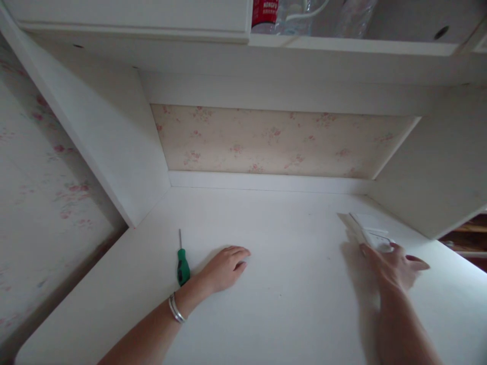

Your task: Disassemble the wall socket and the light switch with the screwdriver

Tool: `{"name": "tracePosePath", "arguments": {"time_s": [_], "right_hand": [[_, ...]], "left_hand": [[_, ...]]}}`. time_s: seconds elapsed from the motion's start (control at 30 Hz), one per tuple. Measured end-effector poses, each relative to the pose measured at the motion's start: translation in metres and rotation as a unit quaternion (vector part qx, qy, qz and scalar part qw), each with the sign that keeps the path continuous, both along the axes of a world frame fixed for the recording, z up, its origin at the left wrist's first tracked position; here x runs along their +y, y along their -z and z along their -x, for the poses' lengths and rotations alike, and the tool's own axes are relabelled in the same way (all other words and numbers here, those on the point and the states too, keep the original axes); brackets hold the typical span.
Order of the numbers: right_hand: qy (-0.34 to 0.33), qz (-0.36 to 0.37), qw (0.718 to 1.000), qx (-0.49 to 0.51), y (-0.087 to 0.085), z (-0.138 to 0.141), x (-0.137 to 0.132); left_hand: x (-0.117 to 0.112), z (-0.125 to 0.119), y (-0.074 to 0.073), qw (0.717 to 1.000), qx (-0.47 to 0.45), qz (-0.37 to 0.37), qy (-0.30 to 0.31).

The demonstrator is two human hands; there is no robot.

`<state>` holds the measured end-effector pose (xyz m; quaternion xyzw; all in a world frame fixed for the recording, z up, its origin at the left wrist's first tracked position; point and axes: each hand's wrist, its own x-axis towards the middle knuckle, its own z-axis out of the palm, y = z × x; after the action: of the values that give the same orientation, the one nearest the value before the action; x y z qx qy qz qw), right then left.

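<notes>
My left hand (224,267) rests palm down on the white desk (289,304), fingers loosely curled, holding nothing; a silver bangle sits on its wrist. A green-handled screwdriver (182,263) lies just left of that hand, tip pointing away from me. My right hand (393,266) is at the right side of the desk, fingers closed on a flat white plate-like object (371,230) lifted slightly off the surface. What the object is cannot be made out clearly.
White side panels (114,137) wall the desk alcove on left and right, with floral wallpaper (274,142) at the back. An overhead shelf (342,48) carries plastic bottles (266,12), one with a red label. A floral wall stands at the far left.
</notes>
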<state>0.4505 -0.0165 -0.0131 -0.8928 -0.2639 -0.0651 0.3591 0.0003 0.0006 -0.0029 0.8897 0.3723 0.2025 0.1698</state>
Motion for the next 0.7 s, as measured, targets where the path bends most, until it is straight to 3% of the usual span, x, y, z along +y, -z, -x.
{"name": "tracePosePath", "arguments": {"time_s": [0.1,0.27,0.47,0.6,0.7], "right_hand": [[0.04,-0.009,0.998,0.042,-0.013,0.014,-0.004],[-0.023,-0.065,0.997,0.019,-0.029,0.047,-0.002],[-0.237,-0.16,0.958,0.029,-0.017,0.122,0.02],[-0.38,-0.161,0.911,0.025,-0.011,0.188,0.025],[-0.449,-0.146,0.881,0.038,-0.011,0.235,0.022]], "left_hand": [[0.0,0.0,0.0,1.0,-0.005,-0.002,0.001],[0.0,0.0,0.001,1.0,-0.016,0.0,0.002],[-0.001,0.0,0.005,0.999,-0.043,0.008,-0.029],[0.0,-0.002,0.011,0.993,-0.087,0.017,-0.072],[0.002,-0.003,0.017,0.988,-0.111,0.025,-0.101]]}}
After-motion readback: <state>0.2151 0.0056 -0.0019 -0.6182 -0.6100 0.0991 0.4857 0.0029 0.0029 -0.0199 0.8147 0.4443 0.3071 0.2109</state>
